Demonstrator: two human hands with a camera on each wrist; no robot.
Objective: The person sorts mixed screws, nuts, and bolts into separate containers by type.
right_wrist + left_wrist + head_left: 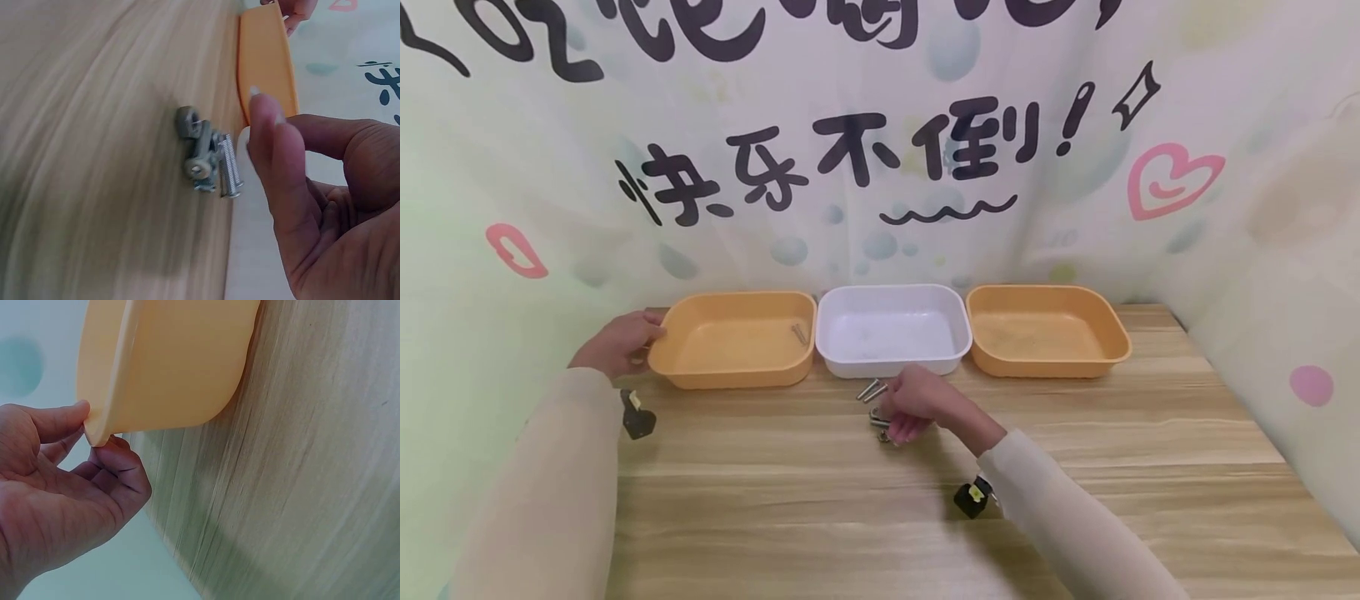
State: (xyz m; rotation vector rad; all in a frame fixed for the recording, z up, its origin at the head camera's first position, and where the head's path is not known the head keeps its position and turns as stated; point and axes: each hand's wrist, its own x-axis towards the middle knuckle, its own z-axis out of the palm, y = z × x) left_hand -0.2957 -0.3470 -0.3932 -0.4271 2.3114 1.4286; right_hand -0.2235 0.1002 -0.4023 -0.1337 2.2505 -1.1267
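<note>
My left hand [623,342] pinches the rim of the left orange bin [730,379] between thumb and fingers, as the left wrist view shows closely. Two screws [799,333] lie inside that bin. My right hand [917,404] hovers at a small pile of metal hardware in front of the white bin [891,367]. In the right wrist view its fingers are loosely bent, with nothing visible between them. The pile holds long threaded screws [229,169], a thicker bolt-like piece [200,156] and a round nut-like piece [187,122]. My hand partly covers the pile in the head view.
A second orange bin [1048,367] stands at the right, in line with the other two along the back of the wooden table [790,517]. Behind them hangs a printed curtain [865,242] with black writing.
</note>
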